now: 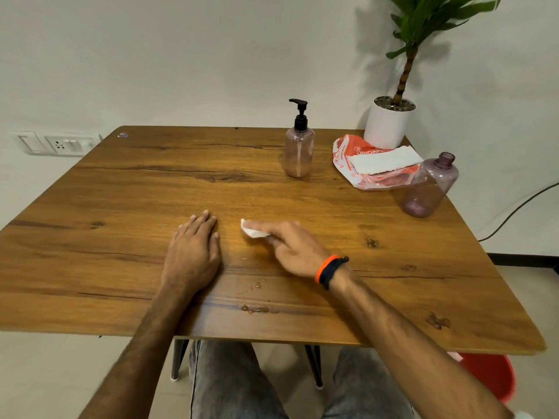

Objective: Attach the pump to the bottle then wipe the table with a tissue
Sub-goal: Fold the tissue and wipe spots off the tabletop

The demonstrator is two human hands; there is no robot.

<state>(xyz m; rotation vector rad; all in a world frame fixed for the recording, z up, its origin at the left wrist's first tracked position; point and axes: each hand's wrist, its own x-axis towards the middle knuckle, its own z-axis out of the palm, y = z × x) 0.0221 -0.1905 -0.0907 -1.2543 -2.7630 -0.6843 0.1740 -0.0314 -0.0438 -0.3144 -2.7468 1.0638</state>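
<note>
While tissue wipes, open bottle stands beside packet.

the only print that can be read sits right of centre in the upper half of the frame, on the orange and white tissue packet: white letters "rigam", cut off on both sides. more orange lettering down the packet's left edge is too warped to read. the small sticker near the table's far left corner is too blurred.
</note>
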